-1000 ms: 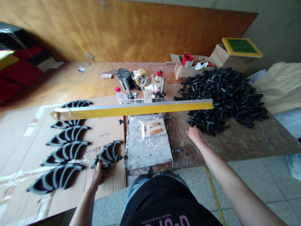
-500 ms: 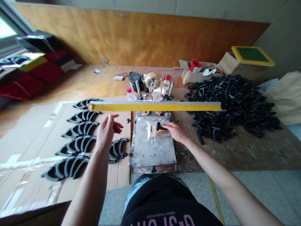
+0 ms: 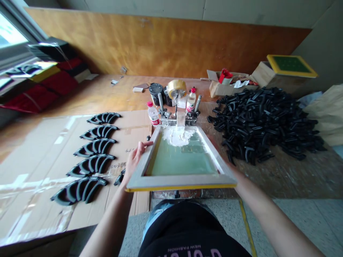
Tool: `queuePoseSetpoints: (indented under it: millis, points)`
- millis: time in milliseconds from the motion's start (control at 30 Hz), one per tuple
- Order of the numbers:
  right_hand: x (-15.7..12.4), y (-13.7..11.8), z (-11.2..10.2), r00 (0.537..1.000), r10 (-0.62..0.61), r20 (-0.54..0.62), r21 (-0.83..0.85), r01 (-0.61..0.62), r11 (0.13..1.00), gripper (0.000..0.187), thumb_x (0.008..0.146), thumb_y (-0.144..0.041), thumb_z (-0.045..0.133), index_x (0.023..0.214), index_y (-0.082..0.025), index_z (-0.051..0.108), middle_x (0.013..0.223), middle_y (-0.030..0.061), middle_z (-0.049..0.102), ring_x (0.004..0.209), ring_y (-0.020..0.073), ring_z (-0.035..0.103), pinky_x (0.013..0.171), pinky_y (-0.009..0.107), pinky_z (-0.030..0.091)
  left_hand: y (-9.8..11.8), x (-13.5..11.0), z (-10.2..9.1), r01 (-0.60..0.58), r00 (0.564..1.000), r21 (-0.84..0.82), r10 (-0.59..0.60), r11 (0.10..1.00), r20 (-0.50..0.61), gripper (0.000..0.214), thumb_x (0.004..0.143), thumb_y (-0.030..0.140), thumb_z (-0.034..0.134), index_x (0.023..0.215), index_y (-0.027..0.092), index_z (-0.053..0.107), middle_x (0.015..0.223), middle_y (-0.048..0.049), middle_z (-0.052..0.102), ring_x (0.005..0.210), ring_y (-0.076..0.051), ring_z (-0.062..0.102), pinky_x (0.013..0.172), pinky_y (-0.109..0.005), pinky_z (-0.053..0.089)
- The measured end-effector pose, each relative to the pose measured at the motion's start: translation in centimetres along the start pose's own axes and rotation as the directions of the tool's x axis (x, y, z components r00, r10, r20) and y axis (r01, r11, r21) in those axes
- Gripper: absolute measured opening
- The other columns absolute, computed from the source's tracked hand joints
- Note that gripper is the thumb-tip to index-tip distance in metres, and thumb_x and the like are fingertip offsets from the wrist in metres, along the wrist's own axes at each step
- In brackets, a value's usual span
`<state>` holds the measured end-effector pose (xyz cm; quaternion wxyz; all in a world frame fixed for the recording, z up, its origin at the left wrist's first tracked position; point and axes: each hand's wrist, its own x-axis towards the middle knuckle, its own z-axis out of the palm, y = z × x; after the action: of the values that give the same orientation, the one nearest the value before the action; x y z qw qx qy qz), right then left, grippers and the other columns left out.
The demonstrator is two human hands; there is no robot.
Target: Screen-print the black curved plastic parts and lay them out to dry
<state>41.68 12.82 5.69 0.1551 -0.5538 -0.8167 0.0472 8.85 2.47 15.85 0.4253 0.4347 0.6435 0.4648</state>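
A screen-printing frame (image 3: 182, 181) with a pale border, a yellow front edge and a greenish mesh is lowered over the work plate and covers it. White paste (image 3: 178, 137) lies on the far part of the mesh. My left hand (image 3: 136, 157) is at the frame's left side, its fingers curled at the border and one finger lying on the edge. My right forearm (image 3: 257, 200) reaches to the frame's right side. The frame hides my right hand, so its fingers and anything in them do not show.
Rows of curved black handles (image 3: 83, 191) lie on cardboard at left. A large heap of black handles (image 3: 262, 125) is at right. Behind the frame stand a clamp stand (image 3: 179, 121), bottles (image 3: 153, 114), dark tubs (image 3: 155, 93) and a tape roll (image 3: 177, 88).
The frame has swung down from edge-on to lie over the plate. My left hand has moved to its left side. My right hand, earlier holding a black handle over the plate, is now hidden.
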Motion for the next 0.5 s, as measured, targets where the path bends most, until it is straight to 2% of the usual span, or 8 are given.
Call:
queuePoseSetpoints:
  millis: [67,100,200,267,333,400,467,500]
  points:
    - [1.8,0.8,-1.2,0.989,0.108,-0.1,0.018,-0.107,0.994,0.038,0.093,-0.015,0.04,0.124,-0.012,0.062,0.113,0.0143,0.063,0.104,0.0249,0.061,0.091,0.041,0.051,-3.2,-1.1,-0.2,0.084,0.995,0.041,-0.086,0.996,0.057,0.066,0.078,0.069,0.056,0.119,0.019,0.068,0.089,-0.0055,0.071,0.072,-0.019,0.063,0.059,-0.027,0.047]
    - [2.9,0.6,-1.6,0.98,0.116,-0.162,0.051,-0.109,0.993,0.038,0.092,-0.016,0.044,0.126,-0.01,0.06,0.119,0.0169,0.061,0.109,0.0255,0.059,0.095,0.041,0.05,-4.8,-1.3,-0.1,0.116,0.99,0.047,-0.119,0.992,0.071,0.07,0.077,0.066,0.06,0.129,0.02,0.063,0.089,-0.0053,0.071,0.072,-0.019,0.062,0.059,-0.026,0.047]
    - [6.8,-2.5,-1.9,0.96,-0.035,-0.278,0.103,0.066,0.993,0.051,0.085,-0.019,0.064,0.135,-0.012,0.052,0.136,0.0175,0.05,0.123,0.0263,0.05,0.104,0.039,0.043,-9.1,-1.3,0.4,0.176,0.978,0.071,-0.182,0.982,0.097,0.082,0.077,0.06,0.063,0.147,0.022,0.043,0.08,-0.0023,0.068,0.061,-0.015,0.057,0.052,-0.023,0.041]
    - [8.7,-5.1,-1.3,0.966,-0.153,-0.207,0.09,0.175,0.98,0.05,0.082,-0.017,0.068,0.13,-0.013,0.054,0.129,0.0155,0.056,0.118,0.026,0.051,0.101,0.039,0.044,-10.9,-0.8,0.7,0.177,0.977,0.106,-0.188,0.978,0.102,0.081,0.079,0.059,0.061,0.149,0.023,0.039,0.078,-0.0006,0.065,0.058,-0.013,0.055,0.051,-0.022,0.039]
    - [9.3,-7.0,-0.6,0.979,-0.191,-0.07,0.074,0.196,0.978,0.03,0.083,-0.013,0.065,0.113,-0.012,0.061,0.109,0.0136,0.064,0.104,0.0249,0.055,0.093,0.037,0.046,-11.9,-0.5,0.8,0.174,0.977,0.119,-0.186,0.978,0.104,0.078,0.081,0.059,0.059,0.149,0.024,0.041,0.081,-0.0008,0.065,0.064,-0.014,0.058,0.055,-0.023,0.042]
    - [8.4,-7.8,0.1,0.975,-0.219,0.029,0.055,0.217,0.975,0.011,0.085,-0.01,0.059,0.096,-0.012,0.064,0.096,0.0125,0.066,0.094,0.0237,0.056,0.088,0.036,0.045,-12.4,-0.3,0.8,0.183,0.976,0.11,-0.194,0.977,0.102,0.077,0.081,0.059,0.059,0.147,0.024,0.042,0.088,-0.0025,0.067,0.075,-0.017,0.063,0.065,-0.025,0.048]
    - [6.5,-7.7,0.2,0.942,-0.328,0.069,0.051,0.325,0.944,0.012,0.085,-0.006,0.054,0.087,-0.013,0.063,0.091,0.0118,0.065,0.091,0.0232,0.056,0.085,0.035,0.044,-12.7,-0.3,0.8,0.196,0.974,0.107,-0.206,0.975,0.092,0.076,0.081,0.061,0.058,0.145,0.023,0.045,0.095,-0.0045,0.069,0.086,-0.02,0.065,0.075,-0.028,0.05]
    - [5.5,-7.5,0.0,0.91,-0.408,0.081,0.063,0.404,0.913,0.014,0.083,-0.005,0.053,0.086,-0.013,0.063,0.091,0.0112,0.065,0.091,0.023,0.056,0.084,0.034,0.044,-12.9,-0.3,0.8,0.203,0.973,0.112,-0.213,0.973,0.085,0.076,0.081,0.062,0.058,0.144,0.023,0.047,0.097,-0.0051,0.07,0.09,-0.021,0.066,0.078,-0.03,0.051]
